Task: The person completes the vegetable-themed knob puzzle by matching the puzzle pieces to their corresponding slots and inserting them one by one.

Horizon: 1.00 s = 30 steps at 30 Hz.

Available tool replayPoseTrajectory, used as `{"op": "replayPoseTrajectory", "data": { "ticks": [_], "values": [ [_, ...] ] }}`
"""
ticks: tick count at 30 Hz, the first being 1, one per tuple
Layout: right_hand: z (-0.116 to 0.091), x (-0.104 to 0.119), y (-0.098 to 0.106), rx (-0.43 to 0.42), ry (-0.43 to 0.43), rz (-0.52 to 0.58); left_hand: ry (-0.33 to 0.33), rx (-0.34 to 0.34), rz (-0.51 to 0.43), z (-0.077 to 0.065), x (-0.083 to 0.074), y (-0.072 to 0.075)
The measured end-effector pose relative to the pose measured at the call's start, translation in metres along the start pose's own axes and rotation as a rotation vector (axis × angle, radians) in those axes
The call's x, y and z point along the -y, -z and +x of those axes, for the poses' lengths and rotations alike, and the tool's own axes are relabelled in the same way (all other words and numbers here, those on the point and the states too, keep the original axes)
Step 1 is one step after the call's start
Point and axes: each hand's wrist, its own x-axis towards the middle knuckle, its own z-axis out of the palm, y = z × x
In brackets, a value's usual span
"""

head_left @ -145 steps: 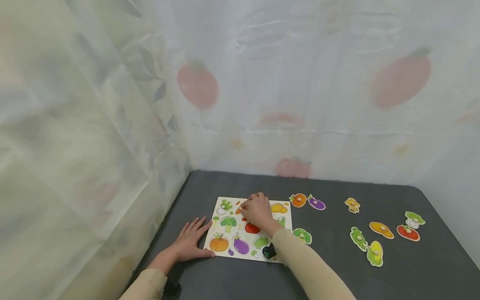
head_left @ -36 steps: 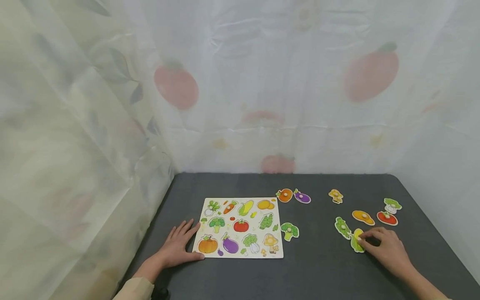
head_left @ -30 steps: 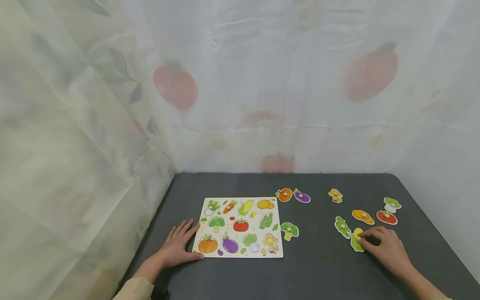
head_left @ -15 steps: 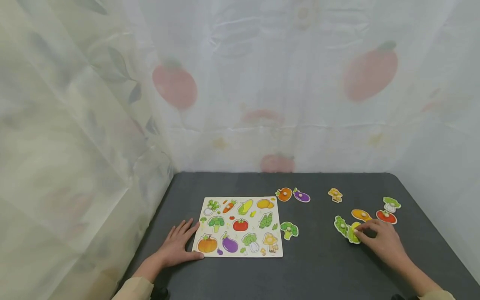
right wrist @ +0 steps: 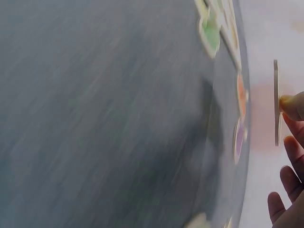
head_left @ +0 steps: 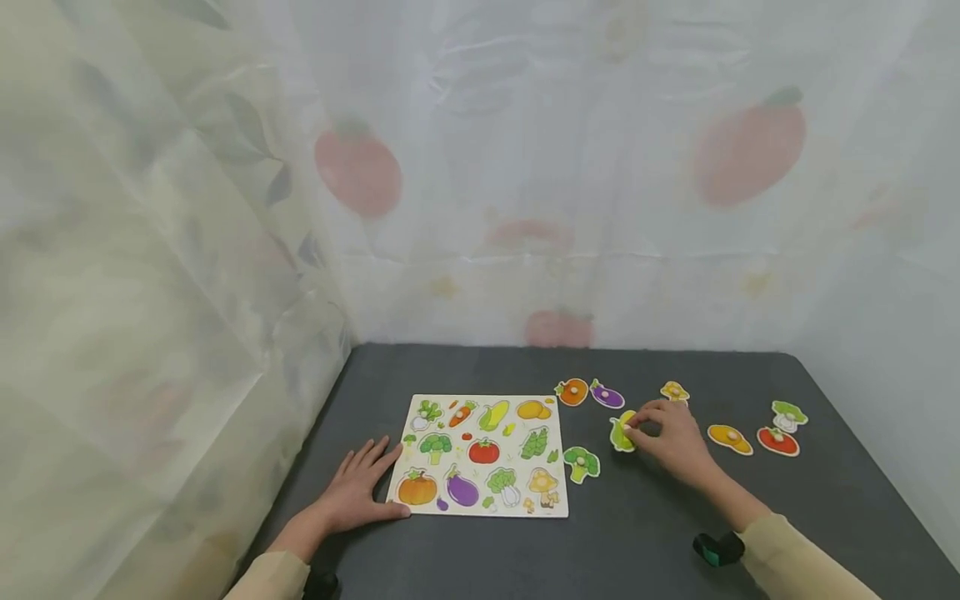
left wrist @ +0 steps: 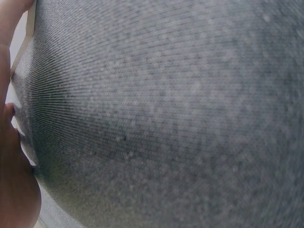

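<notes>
My left hand lies flat on the dark table, its thumb at the near left corner of the white vegetable puzzle board. In the left wrist view that hand shows at the left margin beside the board's edge. Right of the board, my right hand pinches the corn puzzle piece by its knob. The right wrist view shows this corn piece edge-on, raised off the table, with the other fingers of the right hand spread loosely.
Between board and right hand lies a broccoli piece. Behind are pumpkin, eggplant and partly hidden mushroom pieces. Farther right lie a yellow-orange potato-like piece, a tomato and a leafy green-white piece.
My right hand, over the board's carrot spot at first, went right, pinched the corn piece, and has carried it left. The green pea-like piece is now hidden behind this hand. The left hand stays put.
</notes>
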Motion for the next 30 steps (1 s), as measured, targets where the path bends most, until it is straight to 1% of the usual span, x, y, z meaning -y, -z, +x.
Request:
{"op": "replayPoseTrajectory", "data": {
  "ticks": [8, 11, 18, 23, 30],
  "values": [
    [0.042, 0.037, -0.046, 0.074, -0.041, 0.036, 0.012, 0.008, -0.001, 0.0, -0.003, 0.002],
    [0.055, 0.047, -0.06, 0.097, -0.043, 0.031, 0.016, 0.008, -0.006, -0.001, -0.004, 0.003],
    [0.079, 0.065, -0.093, 0.112, -0.029, 0.008, 0.009, 0.004, -0.003, -0.001, -0.004, 0.003],
    [0.091, 0.076, -0.111, 0.148, -0.042, -0.001, 0.007, -0.002, 0.009, -0.001, -0.004, 0.003],
    [0.102, 0.092, -0.124, 0.166, -0.048, -0.063, 0.013, -0.001, 0.012, -0.001, -0.004, 0.002]
  ]
}}
